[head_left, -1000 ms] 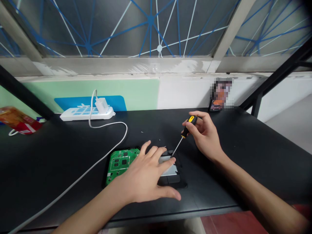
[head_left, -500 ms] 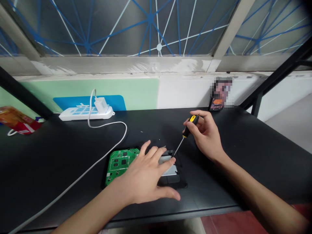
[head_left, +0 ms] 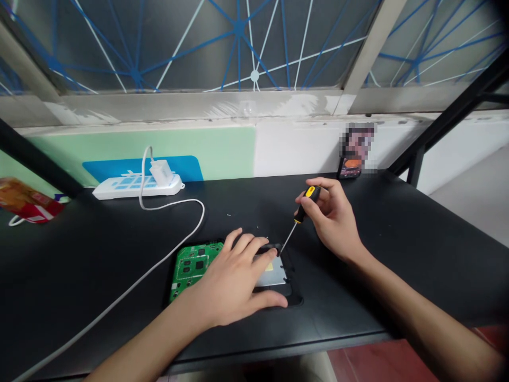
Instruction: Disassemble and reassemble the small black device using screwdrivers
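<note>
My right hand [head_left: 332, 217] grips a black and yellow screwdriver [head_left: 303, 208], its shaft slanting down to the left. The tip meets the upper right part of an opened flat device with a black casing [head_left: 296, 297]. My left hand [head_left: 234, 281] lies over the device's middle with its fingers spread, the index fingertip close to the screwdriver tip. A green circuit board [head_left: 193, 265] fills the left side of the casing. On the right a silver plate, perhaps a battery [head_left: 274, 276], shows in part; my left hand hides the rest.
A white power strip [head_left: 139, 187] with a plugged-in charger [head_left: 161, 172] stands at the back left. Its white cable [head_left: 170, 255] runs across the black table [head_left: 338, 297]. A phone [head_left: 353, 154] leans on the back wall. A red and orange packet [head_left: 29, 200] lies far left.
My left index finger has drawn back slightly and the thumb has moved up onto the casing's lower edge. The screwdriver tip stays at the device's upper right. The whole view has shifted slightly.
</note>
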Demonstrator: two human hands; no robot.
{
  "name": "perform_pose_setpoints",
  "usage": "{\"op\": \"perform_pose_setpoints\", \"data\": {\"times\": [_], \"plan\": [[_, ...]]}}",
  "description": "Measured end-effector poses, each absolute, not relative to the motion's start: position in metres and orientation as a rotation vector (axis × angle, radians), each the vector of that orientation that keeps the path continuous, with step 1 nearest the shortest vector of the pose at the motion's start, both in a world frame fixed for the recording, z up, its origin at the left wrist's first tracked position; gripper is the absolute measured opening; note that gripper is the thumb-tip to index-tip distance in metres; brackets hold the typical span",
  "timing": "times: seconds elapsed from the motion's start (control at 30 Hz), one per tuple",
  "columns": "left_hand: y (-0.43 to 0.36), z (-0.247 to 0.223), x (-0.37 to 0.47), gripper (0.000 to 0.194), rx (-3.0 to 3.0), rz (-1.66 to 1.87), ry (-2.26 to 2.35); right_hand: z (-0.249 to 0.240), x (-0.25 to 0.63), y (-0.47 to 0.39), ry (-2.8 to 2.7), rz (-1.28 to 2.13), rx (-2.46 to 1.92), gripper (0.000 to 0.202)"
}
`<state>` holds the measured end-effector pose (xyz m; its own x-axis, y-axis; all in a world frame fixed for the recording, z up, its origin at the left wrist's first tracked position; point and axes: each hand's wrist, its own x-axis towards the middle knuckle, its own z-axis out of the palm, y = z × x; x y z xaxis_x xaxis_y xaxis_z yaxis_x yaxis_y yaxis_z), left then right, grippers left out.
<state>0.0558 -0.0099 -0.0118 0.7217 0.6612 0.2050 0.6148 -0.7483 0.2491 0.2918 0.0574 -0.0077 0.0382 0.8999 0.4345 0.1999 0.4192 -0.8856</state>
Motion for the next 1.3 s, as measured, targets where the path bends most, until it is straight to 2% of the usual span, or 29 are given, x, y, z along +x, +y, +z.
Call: {"op": "perform_pose_setpoints", "data": {"times": [0.2,0.43,1.3], "plan": [[-0.0093,-0.0096,0.0555,0.064,2.778,0.394,1.035,-0.006,0.2905,0.0562,-1.466,0.711,-1.026,0.031],[-0.0096,-0.0094,0.0557,0.068,2.848,0.383,1.035,-0.0071,0.2914,0.0565,-1.479,0.695,-1.044,0.031],[-0.0111,-0.0057,0.0567,0.064,2.864,0.36,1.014,-0.008,0.2899,0.0551,-1.476,0.721,-1.03,0.031]]}}
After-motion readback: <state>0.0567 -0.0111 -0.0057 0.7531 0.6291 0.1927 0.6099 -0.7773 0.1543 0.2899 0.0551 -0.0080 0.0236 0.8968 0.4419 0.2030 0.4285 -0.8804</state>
